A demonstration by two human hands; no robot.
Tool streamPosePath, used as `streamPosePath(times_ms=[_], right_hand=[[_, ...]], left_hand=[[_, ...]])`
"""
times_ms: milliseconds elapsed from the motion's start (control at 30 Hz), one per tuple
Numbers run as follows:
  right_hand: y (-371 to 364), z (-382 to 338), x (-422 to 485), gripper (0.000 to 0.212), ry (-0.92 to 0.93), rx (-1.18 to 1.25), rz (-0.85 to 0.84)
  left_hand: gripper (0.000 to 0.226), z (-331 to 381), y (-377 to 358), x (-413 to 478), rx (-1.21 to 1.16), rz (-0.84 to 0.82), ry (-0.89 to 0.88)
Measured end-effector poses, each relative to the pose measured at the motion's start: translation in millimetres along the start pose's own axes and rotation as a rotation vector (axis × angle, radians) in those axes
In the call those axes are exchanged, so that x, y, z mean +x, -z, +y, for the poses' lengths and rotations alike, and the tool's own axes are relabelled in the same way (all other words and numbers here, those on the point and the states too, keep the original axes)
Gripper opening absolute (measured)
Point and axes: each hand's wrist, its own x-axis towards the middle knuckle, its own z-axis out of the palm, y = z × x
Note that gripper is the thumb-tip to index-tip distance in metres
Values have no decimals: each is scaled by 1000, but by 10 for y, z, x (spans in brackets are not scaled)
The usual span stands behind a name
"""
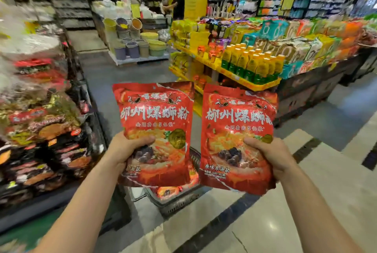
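- My left hand (pixel 125 149) grips the left packet (pixel 157 114) near its bottom, thumb across the front, at centre frame.
- My right hand (pixel 274 156) clamps the right packet (pixel 238 122) just beside it.
- Both stand upright with labels facing me, probably so I can compare them.
- The basket (pixel 177 203) waits below them, likely their destination.

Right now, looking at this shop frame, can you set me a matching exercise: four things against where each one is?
Things:
1. left packet
2. right packet
3. basket
4. bottles

Places:
a. standing on the yellow shelf
b. gripped by the right hand
c. low down, under the two packets
d. gripped by the left hand

Pairs: 1-d, 2-b, 3-c, 4-a.
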Motion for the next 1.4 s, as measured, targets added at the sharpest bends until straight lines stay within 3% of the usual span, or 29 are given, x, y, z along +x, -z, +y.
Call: streamPosePath(times_ms=[67, 267, 433, 500, 633, 733, 800, 867, 1067, 1233, 1400], right_hand=[[-15, 38, 461, 44, -31, -20, -79], [-361, 272, 1605, 79, -121, -111, -273], [-819, 591, 2509, 96, -198, -170, -378], [-997, 761, 2878, 100, -230, -196, -405], [-1326, 1132, 3634, 85, -319, -223, -449], [-1479, 1512, 4099, 90, -372, -263, -447], [-1537, 1810, 4368, 93, -424, -267, -441], [-1595, 2130, 4635, 81, -467, -276, -448], [-1703, 3349, 5329, 70, -571, -382, -468], [-1738, 4472, 5772, 88, -660, -493, -475], [-1841, 5465, 6016, 58, -705, -562, -504]], left_hand=[[103, -84, -68, 193, -22, 56, 20], [103, -462, -61, 770, -62, 204, 130], [69, -862, 101, 1483, -119, 288, 230], [65, -1044, 193, 1842, -139, 312, 271], [91, -1475, 317, 2543, -177, 353, 360], [105, -1807, 310, 2984, -214, 337, 437], [90, -2045, 266, 3218, -225, 335, 493], [73, -2347, 200, 3411, -223, 361, 556], [74, -3566, -19, 3911, -230, 455, 693], [75, -4657, -92, 4277, -228, 532, 807], [62, -5551, -96, 4712, -197, 515, 857]])
